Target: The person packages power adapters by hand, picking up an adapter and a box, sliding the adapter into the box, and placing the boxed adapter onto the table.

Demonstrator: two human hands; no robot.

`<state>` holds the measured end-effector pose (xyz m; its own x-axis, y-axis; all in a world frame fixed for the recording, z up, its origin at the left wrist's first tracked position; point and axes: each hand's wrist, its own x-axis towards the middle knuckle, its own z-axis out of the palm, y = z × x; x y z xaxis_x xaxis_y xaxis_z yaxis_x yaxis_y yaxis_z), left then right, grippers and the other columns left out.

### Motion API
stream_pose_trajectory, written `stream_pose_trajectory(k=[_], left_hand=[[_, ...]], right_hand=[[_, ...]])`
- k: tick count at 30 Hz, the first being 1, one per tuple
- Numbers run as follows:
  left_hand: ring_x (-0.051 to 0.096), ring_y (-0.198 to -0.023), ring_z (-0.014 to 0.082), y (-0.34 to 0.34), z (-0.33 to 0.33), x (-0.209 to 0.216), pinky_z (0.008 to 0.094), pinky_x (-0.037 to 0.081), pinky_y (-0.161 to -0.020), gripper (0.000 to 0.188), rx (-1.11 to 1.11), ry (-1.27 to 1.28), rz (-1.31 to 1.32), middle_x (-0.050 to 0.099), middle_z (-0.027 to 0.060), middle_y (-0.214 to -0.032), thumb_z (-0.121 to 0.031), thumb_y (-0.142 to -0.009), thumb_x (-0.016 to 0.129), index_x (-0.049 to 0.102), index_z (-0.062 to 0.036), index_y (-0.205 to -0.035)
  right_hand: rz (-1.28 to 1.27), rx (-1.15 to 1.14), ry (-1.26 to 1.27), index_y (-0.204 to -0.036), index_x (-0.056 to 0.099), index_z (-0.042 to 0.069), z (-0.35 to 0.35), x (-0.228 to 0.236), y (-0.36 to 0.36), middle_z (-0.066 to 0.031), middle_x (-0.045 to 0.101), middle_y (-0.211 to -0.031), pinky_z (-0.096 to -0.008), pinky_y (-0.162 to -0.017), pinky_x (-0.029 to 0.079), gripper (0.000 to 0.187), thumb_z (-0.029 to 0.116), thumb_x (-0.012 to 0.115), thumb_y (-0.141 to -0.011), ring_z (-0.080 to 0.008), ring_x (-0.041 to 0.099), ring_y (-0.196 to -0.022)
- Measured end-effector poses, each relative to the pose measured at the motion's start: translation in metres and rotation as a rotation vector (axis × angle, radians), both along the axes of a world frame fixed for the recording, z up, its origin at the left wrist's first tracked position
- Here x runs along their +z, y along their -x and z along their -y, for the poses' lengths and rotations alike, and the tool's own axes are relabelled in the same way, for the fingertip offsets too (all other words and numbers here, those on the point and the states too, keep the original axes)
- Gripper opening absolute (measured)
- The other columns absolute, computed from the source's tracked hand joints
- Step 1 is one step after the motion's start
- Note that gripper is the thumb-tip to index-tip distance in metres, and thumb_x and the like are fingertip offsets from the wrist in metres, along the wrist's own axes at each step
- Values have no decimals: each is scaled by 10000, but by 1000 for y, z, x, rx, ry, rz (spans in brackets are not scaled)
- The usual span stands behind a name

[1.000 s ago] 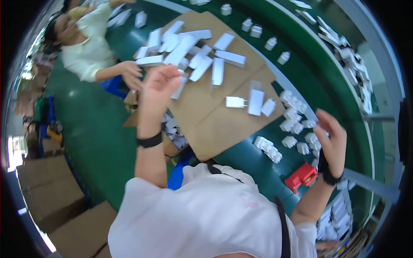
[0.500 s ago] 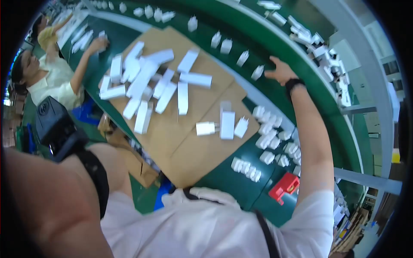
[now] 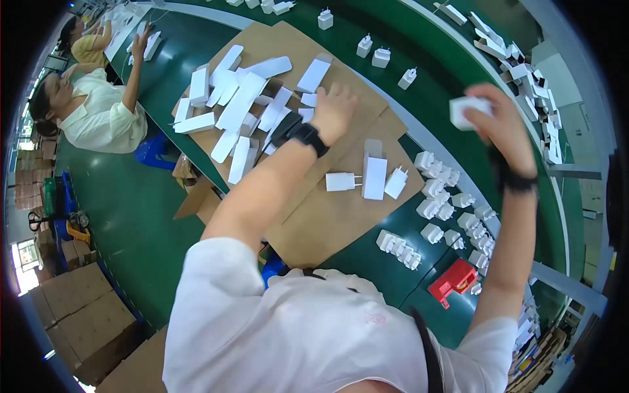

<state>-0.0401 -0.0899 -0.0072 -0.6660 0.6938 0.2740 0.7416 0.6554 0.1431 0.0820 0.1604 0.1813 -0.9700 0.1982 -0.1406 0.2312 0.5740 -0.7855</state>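
My right hand (image 3: 503,124), at the right above the green belt, is closed on a white charger plug (image 3: 471,112) between thumb and fingers. My left hand (image 3: 335,112) reaches over the brown cardboard sheet (image 3: 298,236), fingers apart and bent downward beside a heap of white boxes (image 3: 241,103). One white box (image 3: 314,73) lies just past its fingertips. Nothing shows in the left fingers, though their undersides are hidden. Nearer me on the sheet, an upright white box with its flap up (image 3: 374,177) stands between one charger (image 3: 341,182) and another charger (image 3: 396,183).
Several chargers (image 3: 432,200) are grouped on the green table right of the cardboard, near a red plastic tool (image 3: 452,281). More chargers (image 3: 380,57) stand along the green belt (image 3: 432,46). Beyond it lie white boxes (image 3: 524,82). Two co-workers sit at the left.
My right hand has picked a charger off the belt and drawn it right and toward me. My left arm has swung forward from the lower left onto the box heap.
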Motion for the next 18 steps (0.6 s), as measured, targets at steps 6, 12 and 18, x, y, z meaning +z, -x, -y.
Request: stream_pose_trajectory(k=[6,12,18], left_hand=[[548,-896,318,-46,-19,106,421,441,-760,282,-242,-488,250,579,115,-944,-62,-681,624,550,-31,-951],[532,-1026,303,-164,5,124,424,424,-916,466,-230,-1353,1554,504,103,-1165,-61,-743,587,413,-49,-1175],[464,-1143,280,-249,28,47,422,384,-960,576,-128,-1249,2487,499,105,-1219,-14,-739,561,398,-77,-1288]], right_hand=[[-459,-469,307,-1200,475,34,46,46,-211,-107,594,-1035,-201,-576,463,455,103,616,-773,-122,573,-734],[-651,-595,1742,-1238,463,51,92,-72,-280,-168,561,-1140,-463,-941,416,447,165,620,-836,-314,517,-1092],[-827,-671,1758,-1206,470,15,95,-81,-299,-139,568,-1111,-279,-688,398,473,253,644,-835,-155,426,-738]])
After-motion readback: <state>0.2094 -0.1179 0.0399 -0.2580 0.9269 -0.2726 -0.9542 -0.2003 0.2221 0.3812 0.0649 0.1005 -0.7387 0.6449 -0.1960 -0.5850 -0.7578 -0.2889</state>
